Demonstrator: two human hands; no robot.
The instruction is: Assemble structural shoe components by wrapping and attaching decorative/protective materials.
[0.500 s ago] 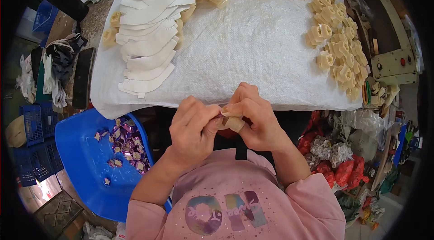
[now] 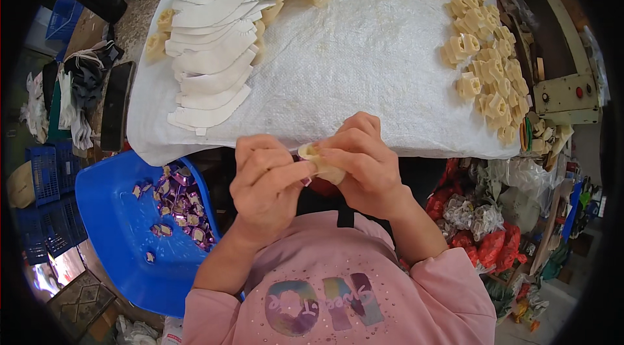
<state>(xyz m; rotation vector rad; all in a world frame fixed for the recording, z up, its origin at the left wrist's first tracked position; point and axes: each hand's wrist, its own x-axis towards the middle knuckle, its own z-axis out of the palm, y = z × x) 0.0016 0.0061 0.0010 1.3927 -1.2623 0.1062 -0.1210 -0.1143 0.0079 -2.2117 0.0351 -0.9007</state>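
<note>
In front of my chest, just off the near edge of the white-covered table, both hands work on a small cream-coloured moulded piece (image 2: 330,174). My right hand (image 2: 367,169) is closed around its right side. The fingers of my left hand (image 2: 263,182) pinch at its left side, where a bit of purple (image 2: 305,181) shows. What exactly the left fingertips hold is partly hidden. Below my left forearm, a blue basin (image 2: 107,215) contains several shiny purple pieces (image 2: 185,205) with cream parts.
A woven white sheet (image 2: 351,78) covers the table. Overlapping white curved strips (image 2: 211,82) lie at its left, and cream moulded pieces (image 2: 494,78) pile along its right and back. A dark phone (image 2: 117,104) rests at the left edge. Red plastic bags (image 2: 487,247) sit low at right.
My left hand has shifted slightly left and its fingers have changed position on the piece. The cream piece has turned, showing more of its rounded upper end.
</note>
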